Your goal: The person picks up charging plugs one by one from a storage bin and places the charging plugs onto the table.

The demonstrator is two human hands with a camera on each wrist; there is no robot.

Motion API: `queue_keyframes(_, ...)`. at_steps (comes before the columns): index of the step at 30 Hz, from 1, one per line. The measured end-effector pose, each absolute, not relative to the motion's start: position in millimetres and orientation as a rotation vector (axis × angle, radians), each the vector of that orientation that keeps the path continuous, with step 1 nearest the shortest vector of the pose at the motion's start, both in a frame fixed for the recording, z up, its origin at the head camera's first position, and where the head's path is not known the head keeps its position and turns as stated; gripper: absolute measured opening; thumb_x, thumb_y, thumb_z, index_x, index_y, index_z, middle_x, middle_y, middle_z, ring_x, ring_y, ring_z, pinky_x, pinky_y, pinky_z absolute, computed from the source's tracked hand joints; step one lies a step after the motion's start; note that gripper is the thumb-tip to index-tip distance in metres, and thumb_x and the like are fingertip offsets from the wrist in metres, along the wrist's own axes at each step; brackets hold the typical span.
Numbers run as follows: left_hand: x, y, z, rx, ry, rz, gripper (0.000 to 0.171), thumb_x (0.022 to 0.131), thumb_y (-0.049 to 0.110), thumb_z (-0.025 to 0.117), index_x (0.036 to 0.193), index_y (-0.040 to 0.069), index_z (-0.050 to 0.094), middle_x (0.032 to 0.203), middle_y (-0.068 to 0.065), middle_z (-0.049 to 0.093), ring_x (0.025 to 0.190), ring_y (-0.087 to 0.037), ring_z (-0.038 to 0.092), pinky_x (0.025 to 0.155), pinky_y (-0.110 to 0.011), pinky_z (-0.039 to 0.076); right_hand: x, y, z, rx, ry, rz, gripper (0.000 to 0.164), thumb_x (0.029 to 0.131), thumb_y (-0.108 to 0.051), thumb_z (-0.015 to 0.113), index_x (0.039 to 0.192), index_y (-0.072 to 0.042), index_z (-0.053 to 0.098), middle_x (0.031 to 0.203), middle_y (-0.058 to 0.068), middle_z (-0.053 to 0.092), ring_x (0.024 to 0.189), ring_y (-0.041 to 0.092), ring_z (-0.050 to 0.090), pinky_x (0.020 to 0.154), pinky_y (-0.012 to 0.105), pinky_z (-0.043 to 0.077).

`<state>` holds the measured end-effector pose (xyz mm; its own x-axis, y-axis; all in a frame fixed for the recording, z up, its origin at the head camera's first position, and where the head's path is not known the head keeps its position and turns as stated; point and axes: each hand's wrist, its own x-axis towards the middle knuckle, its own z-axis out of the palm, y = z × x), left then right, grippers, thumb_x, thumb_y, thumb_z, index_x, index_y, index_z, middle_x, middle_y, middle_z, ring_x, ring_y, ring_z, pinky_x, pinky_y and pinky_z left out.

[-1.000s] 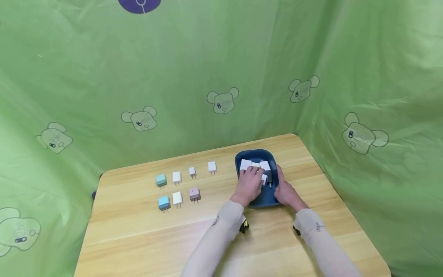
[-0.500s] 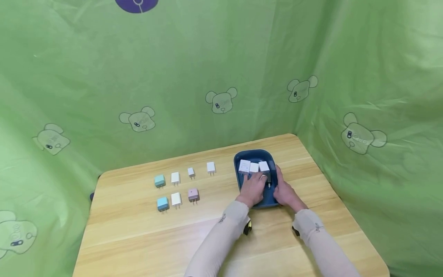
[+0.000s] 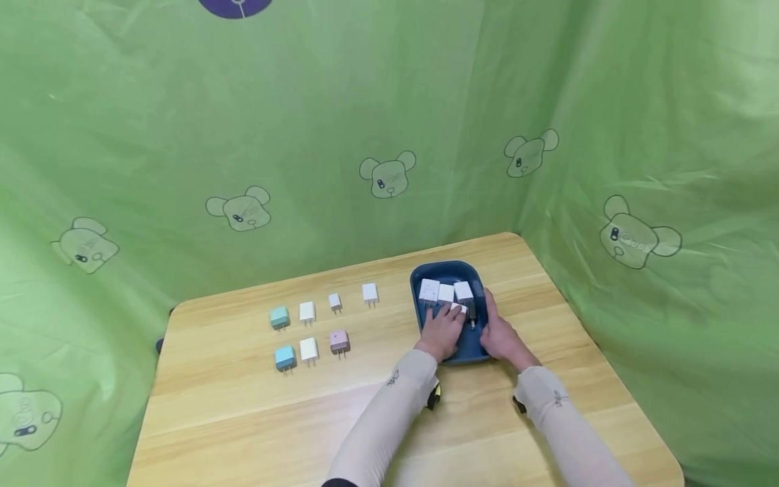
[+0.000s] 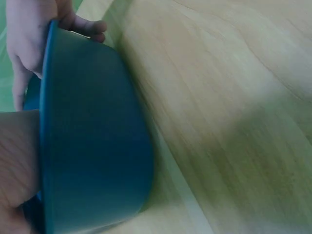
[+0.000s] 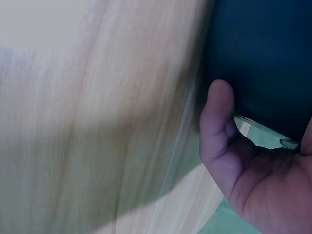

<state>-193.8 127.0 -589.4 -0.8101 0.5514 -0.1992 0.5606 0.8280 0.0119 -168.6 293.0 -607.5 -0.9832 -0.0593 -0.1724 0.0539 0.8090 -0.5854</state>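
Note:
In the head view a dark blue plastic tub [image 3: 468, 349] holds several wall chargers. My left hand [image 3: 442, 333] reaches inside it, fingertips pinching a small white charger [image 3: 459, 309]. Just beyond lie three white chargers, a left one [image 3: 429, 290], a middle one [image 3: 445, 293] and a right one [image 3: 464, 291], prongs toward me. A black charger [image 3: 472, 312] sits close to the right of my fingers. My right hand [image 3: 502, 338] grips the tub's right wall; in the right wrist view a finger [image 5: 220, 100] bends against its outside.
Left of the tub, two rows of chargers lie on the wooden table [image 3: 255, 419]: green [image 3: 280, 316], white [image 3: 307, 312] and others behind, blue [image 3: 285, 358], white [image 3: 308, 349] and pink [image 3: 339, 341] in front. A green curtain [image 3: 304, 101] hangs behind the table.
My left hand has moved slightly within the tub, shifting the small white charger away from me and a little left toward the white row. My right hand stays on the tub wall.

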Motion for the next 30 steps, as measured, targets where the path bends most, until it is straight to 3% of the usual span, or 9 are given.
queue_keyframes(13, -191.6, 124.9, -593.9, 0.990, 2.863, -0.150, 0.060, 0.092, 0.031, 0.073, 0.147, 0.026, 0.050, 0.154, 0.011, 0.050, 0.142, -0.010, 0.048, 0.119, -0.041, 0.042, -169.8, 294.3, -611.9, -0.010, 2.827, -0.912, 0.091, 0.090, 0.001, 0.044, 0.161, -0.013, -0.012, 0.085, 0.029, 0.062, 0.067, 0.030, 0.057, 0.060, 0.040, 0.046)
queue_keyframes(22, -190.7, 126.4, -599.7, 1.037, 2.898, -0.224, 0.040, 0.099, 0.026, 0.064, 0.139, 0.028, 0.059, 0.142, 0.012, 0.058, 0.129, -0.011, 0.057, 0.109, -0.037, 0.049, -168.9, 294.2, -608.3, -0.009, 2.806, -0.914, 0.091, 0.091, 0.002, 0.043, 0.161, -0.014, -0.014, 0.077, 0.022, 0.058, 0.064, 0.028, 0.055, 0.057, 0.036, 0.042)
queue_keyframes(30, -187.6, 127.1, -591.8, 1.055, 2.900, -0.189, 0.028, 0.096, 0.027, 0.069, 0.124, 0.026, 0.070, 0.136, 0.009, 0.061, 0.124, -0.012, 0.058, 0.101, -0.035, 0.051, -169.1, 293.1, -606.4, 0.008, 2.780, -0.906, 0.090, 0.094, 0.000, 0.042, 0.160, -0.016, -0.016, 0.080, 0.022, 0.059, 0.065, 0.028, 0.055, 0.058, 0.035, 0.042)
